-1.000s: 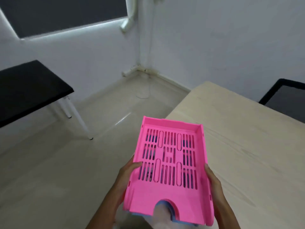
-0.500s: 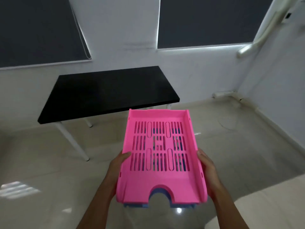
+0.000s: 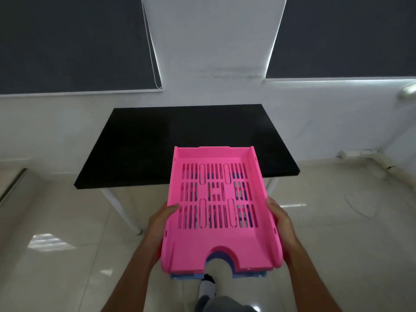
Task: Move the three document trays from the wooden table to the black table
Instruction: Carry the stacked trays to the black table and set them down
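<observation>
Moved since the earlier frame: black surface (image 3: pixel 202 143), now nearer and centred ahead; the wooden one is out of view.

Item: tray stack (image 3: pixel 219 210). Pink tray on top; a blue edge shows beneath its near end, and dark plastic shows through the slots. How many trays lie under the pink one cannot be told for certain.

Position: carried in the air, level, over the floor (image 3: pixel 67 255). Its far end overlaps the near edge of the black surface in view; whether it is above the top yet cannot be told.

Long axis: runs near to far, cut-out end toward the person, closed end toward the black surface.

Grip, left hand (image 3: pixel 161 224): closed on the stack's left wall, thumb over the rim, fingers hidden below.

Grip, right hand (image 3: pixel 280 224): closed on the right wall, likewise wrapped.

Relation: stack sits between the two grips, both at its near half, neither hand clearly closer to the target.

Judgement: carry nearly done; the set-down calls for straight travel forward, then lowering flat.
</observation>
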A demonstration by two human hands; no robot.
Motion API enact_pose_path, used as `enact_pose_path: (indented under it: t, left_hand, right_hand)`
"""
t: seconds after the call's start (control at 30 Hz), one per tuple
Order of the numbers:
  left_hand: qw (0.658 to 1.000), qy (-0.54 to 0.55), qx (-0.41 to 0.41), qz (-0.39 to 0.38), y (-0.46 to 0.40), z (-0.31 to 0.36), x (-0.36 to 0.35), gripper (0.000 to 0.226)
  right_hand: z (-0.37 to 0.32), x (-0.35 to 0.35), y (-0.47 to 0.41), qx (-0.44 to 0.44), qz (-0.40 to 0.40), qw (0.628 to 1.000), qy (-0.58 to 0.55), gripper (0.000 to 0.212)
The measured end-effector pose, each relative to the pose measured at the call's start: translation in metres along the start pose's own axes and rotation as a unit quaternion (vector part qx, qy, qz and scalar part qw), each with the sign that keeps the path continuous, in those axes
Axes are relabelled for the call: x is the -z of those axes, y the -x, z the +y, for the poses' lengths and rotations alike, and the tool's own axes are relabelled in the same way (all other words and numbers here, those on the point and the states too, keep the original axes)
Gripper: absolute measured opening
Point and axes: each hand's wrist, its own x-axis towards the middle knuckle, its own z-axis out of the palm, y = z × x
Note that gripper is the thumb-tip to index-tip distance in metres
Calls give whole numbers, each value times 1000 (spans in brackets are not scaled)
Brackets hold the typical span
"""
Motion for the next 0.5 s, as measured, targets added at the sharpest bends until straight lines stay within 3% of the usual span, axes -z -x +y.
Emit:
enact_pose_path:
  t: [0.1, 0.33, 0.5]
  left_hand:
    - [1000, 15, 5, 10, -55, 24, 8, 52]
    - [999, 19, 6, 31, -170, 75, 23, 49]
    - [998, 42, 17, 40, -241, 100, 39, 52]
  right_hand:
    - [-16, -17, -64, -23, -11, 1000, -4, 60]
    - [-50, -55, -199, -25, -33, 999, 17, 42]
    - [-61, -83, -272, -36, -36, 998, 26, 43]
